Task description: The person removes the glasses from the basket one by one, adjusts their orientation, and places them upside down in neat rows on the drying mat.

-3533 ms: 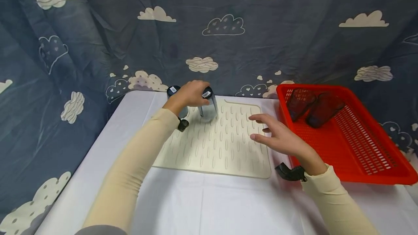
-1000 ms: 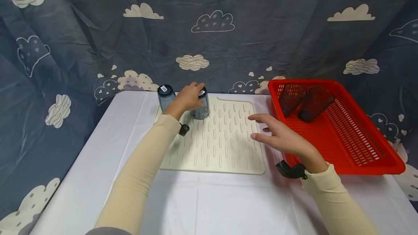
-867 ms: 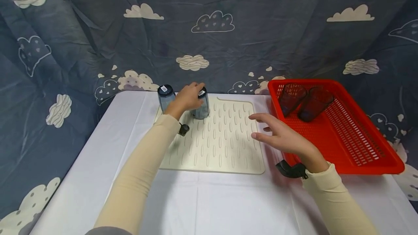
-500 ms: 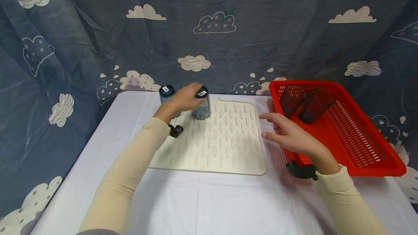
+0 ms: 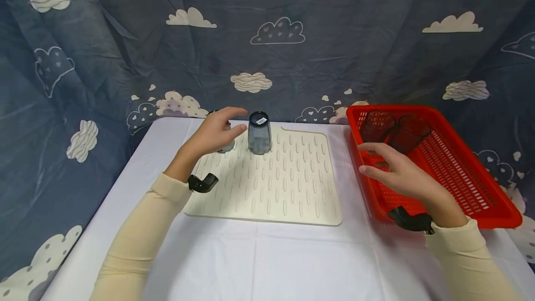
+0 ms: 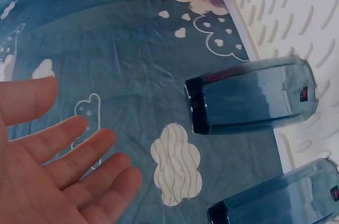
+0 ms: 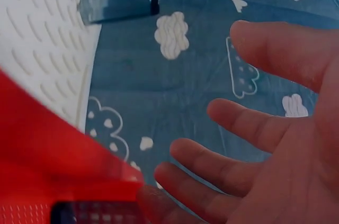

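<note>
Tumbler (image 5: 259, 132) stands free at mat's (image 5: 267, 185) far edge; left hand (image 5: 213, 133) beside.

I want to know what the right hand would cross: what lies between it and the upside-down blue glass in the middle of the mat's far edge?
In the head view, only bare ribbed drying mat and the red basket's rim lie between the right hand and the glass.

Staged recording setup: cloud-print cloth backdrop (image 5: 267, 50) behind white-covered table (image 5: 267, 254) w/ drying mat (image 5: 284, 189)

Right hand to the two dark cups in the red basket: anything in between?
Nothing visible. The right hand hovers open over the basket's near-left rim, and the two dark cups lie beyond it at the far end.
</note>
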Tool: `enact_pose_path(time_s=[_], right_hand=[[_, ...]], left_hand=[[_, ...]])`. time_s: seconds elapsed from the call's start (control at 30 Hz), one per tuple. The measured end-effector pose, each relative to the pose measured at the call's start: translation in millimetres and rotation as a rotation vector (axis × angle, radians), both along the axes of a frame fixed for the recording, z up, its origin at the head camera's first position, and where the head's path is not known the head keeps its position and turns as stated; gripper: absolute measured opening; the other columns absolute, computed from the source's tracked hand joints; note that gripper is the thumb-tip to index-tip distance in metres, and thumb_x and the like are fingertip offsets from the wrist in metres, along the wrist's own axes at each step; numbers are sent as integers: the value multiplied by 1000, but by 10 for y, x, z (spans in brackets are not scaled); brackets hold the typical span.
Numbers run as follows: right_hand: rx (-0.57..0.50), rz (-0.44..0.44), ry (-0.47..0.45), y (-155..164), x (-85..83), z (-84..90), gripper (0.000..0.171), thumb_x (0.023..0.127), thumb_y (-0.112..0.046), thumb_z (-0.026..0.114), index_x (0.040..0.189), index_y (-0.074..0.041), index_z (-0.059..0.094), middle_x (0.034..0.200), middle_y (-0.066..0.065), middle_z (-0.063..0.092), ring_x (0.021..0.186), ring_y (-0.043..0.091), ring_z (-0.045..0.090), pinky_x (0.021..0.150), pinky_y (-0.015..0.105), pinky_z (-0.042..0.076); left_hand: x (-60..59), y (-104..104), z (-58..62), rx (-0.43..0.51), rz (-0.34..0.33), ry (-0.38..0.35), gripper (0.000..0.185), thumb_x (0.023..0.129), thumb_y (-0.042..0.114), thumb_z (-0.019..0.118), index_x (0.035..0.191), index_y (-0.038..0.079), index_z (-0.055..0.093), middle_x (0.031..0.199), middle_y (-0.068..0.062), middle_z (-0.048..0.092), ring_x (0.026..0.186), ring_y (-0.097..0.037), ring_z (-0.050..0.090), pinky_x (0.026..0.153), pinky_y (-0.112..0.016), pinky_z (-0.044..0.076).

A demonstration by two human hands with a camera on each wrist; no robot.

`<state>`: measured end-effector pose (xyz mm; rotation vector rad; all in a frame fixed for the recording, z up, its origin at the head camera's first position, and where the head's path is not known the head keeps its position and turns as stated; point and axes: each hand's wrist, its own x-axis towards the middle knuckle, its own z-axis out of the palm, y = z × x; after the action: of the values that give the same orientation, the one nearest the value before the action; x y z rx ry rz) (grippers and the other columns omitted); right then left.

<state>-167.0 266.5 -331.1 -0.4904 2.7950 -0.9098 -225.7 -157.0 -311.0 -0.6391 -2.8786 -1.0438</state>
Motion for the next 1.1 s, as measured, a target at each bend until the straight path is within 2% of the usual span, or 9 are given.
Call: enact_pose_path(time_s=[0.1, 0.17, 0.27, 0.43, 0.63, 0.9, 1.1], right_hand=[[14, 0, 27, 89, -9, 28, 65, 96, -36, 65, 148, -8, 38, 148, 21, 42, 130, 43, 43, 101, 68, 42], [35, -4, 48, 145, -30, 38, 65, 96, -33, 65, 147, -5, 37, 146, 23, 43, 129, 43, 43, 102, 68, 40], [63, -24, 92, 230, -77, 34, 64, 95, -26, 67, 146, -2, 37, 144, 26, 43, 126, 45, 43, 102, 69, 39], [86, -55, 143, 366, -155, -42, 63, 94, -21, 68, 144, 3, 38, 142, 30, 43, 123, 46, 45, 100, 69, 40], [87, -105, 162, 578, -201, -96, 62, 96, -27, 65, 144, 3, 39, 141, 30, 44, 120, 46, 47, 95, 66, 41], [110, -187, 200, 796, -318, -46, 60, 98, -27, 62, 144, 3, 38, 139, 33, 42, 115, 48, 45, 89, 65, 40], [86, -228, 240, 840, -416, -51, 57, 99, -26, 59, 142, 5, 40, 139, 34, 43, 113, 47, 44, 89, 61, 37]], left_hand=[[44, 19, -2, 60, 4, 21, 44, 101, 24, 57, 142, 10, 52, 146, -10, 53, 113, -29, 59, 95, -44, 49], [71, 49, -7, 97, -10, 21, 43, 100, 23, 57, 141, 9, 54, 143, -10, 55, 125, -27, 56, 100, -44, 50], [105, 107, -25, 133, -35, 11, 42, 100, 22, 57, 140, 9, 54, 142, -9, 56, 132, -28, 53, 103, -43, 50], [139, 196, -97, 151, -63, 9, 40, 100, 19, 57, 138, 8, 56, 140, -11, 57, 130, -32, 55, 101, -45, 51], [154, 375, -216, 164, -115, 24, 36, 100, 18, 57, 135, 8, 59, 138, -11, 60, 127, -30, 58, 99, -42, 53], [198, 657, -430, 237, -193, 38, 33, 100, 17, 56, 131, 6, 61, 132, -11, 64, 121, -26, 62, 95, -37, 55], [220, 824, -599, 321, -171, 87, 32, 98, 12, 57, 128, 3, 62, 129, -12, 65, 118, -27, 63, 92, -36, 56]])
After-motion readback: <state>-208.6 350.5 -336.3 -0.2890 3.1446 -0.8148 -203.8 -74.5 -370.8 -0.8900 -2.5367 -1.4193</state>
